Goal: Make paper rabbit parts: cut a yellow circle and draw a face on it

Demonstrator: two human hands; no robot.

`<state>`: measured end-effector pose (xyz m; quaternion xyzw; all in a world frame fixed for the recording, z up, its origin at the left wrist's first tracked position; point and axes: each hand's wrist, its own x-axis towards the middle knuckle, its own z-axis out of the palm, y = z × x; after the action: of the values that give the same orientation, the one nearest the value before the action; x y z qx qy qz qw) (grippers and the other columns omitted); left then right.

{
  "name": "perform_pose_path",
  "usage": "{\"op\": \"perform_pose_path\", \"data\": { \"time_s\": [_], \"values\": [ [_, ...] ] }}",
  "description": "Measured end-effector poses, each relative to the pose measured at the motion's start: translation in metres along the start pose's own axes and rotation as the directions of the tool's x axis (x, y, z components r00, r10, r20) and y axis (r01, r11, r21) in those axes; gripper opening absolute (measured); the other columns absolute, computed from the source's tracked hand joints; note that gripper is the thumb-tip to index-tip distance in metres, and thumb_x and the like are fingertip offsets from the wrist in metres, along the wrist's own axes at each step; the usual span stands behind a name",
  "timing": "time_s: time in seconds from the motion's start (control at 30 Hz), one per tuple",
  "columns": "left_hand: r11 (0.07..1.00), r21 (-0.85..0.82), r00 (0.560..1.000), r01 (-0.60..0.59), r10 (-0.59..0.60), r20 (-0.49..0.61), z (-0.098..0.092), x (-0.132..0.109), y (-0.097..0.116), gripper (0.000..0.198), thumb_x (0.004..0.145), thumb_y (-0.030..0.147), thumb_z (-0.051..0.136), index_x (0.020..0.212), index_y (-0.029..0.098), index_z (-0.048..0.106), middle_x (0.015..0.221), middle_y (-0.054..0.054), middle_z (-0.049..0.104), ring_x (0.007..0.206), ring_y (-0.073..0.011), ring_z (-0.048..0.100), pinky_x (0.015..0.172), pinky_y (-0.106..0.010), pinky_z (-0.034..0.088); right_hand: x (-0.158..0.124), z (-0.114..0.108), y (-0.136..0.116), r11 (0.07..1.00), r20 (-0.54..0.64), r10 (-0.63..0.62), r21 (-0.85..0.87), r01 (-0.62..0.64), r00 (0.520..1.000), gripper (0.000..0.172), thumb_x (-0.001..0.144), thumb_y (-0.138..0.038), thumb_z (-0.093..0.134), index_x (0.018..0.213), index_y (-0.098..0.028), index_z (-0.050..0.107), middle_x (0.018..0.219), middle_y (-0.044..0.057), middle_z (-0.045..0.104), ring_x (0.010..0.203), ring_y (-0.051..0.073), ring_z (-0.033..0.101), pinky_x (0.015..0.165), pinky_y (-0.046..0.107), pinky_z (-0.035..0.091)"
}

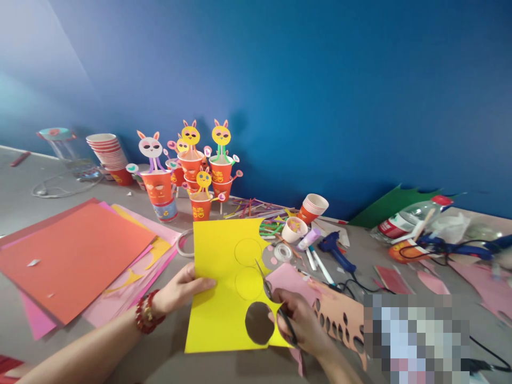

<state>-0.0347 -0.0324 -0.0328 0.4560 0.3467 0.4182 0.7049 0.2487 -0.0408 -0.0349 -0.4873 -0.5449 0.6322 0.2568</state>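
Observation:
My left hand (pixel 180 290) grips the left edge of a yellow paper sheet (pixel 220 277), thumb on top; a red bead bracelet (pixel 146 312) circles the wrist. The sheet carries two pencilled circles and one round cut-out hole (pixel 259 322) near its lower right. My right hand (pixel 302 322) is closed on a pair of scissors (pixel 266 282), whose blades cut into the sheet's right side beside the lower circle.
A stack of orange, pink and yellow papers (pixel 76 256) lies at the left. Red paper cups with bunny figures (pixel 192 170) stand at the back. Cup stack (pixel 110 152), glue gun (pixel 336 248), tape, markers, plastic bottle (pixel 408 218) and pink scraps crowd the right.

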Motion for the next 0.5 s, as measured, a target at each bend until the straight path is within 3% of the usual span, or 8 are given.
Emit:
{"op": "perform_pose_path", "data": {
  "time_s": [0.17,0.5],
  "values": [
    [1.000,-0.024,1.000,0.011,-0.011,0.023,-0.0020,-0.0006,0.0009,0.031,0.079,0.041,0.079,0.099,0.018,0.079,0.084,-0.008,0.079,0.071,-0.0211,0.073,0.068,-0.027,0.057,0.0007,-0.0023,0.0023,1.000,-0.007,-0.010,-0.027,0.010,1.000,0.039,0.071,-0.037,0.073,0.064,-0.024,0.036,0.037,-0.012,0.040,0.032,0.004,0.034,0.035,0.016,0.024],
    [0.999,0.037,1.000,-0.007,0.006,0.025,-0.0074,-0.0002,0.0007,0.034,0.080,0.042,0.077,0.102,0.015,0.077,0.089,-0.009,0.078,0.072,-0.0223,0.073,0.067,-0.028,0.057,0.0025,-0.0055,0.0051,0.995,-0.025,-0.031,-0.097,0.029,0.999,0.027,0.064,-0.021,0.060,0.060,-0.024,0.033,0.041,-0.013,0.035,0.036,0.003,0.030,0.038,0.016,0.019]
  ]
}}
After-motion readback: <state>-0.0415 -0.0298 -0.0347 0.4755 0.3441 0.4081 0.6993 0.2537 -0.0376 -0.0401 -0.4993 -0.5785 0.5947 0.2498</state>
